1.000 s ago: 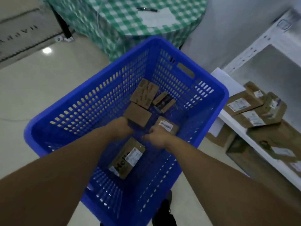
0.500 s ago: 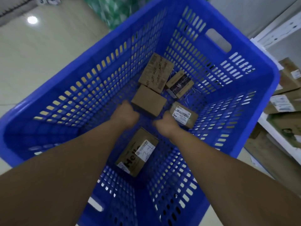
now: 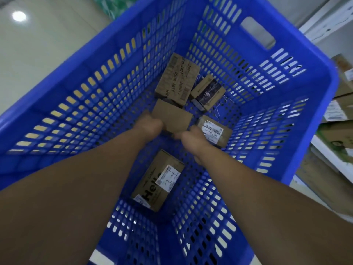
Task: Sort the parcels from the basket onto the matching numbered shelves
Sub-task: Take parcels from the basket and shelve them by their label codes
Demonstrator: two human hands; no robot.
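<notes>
The blue plastic basket [image 3: 298, 104] fills the view, and both my arms reach down into it. Several cardboard parcels lie on its floor. My left hand [image 3: 148, 127] touches the near-left corner of a plain brown parcel [image 3: 173, 116]. My right hand [image 3: 191, 139] is at that parcel's near edge, beside a parcel with a white barcode label [image 3: 216, 131]. Both hands are seen from behind the wrist, so their fingers are hidden. A "Hello" parcel with a handwritten label [image 3: 158, 181] lies between my forearms. A "John Jeff" parcel [image 3: 178, 80] and a small dark-banded parcel [image 3: 208, 92] lie at the far end.
A white shelf [image 3: 324, 150] stands to the right of the basket and holds labelled cardboard boxes [image 3: 336, 111]. Pale tiled floor [image 3: 47, 44] lies to the left. A bit of green checked cloth [image 3: 114, 8] shows at the top.
The camera has moved closer over the basket. Both hands have reached deeper, from above the "Hello" parcel to the plain brown parcel's near edge.
</notes>
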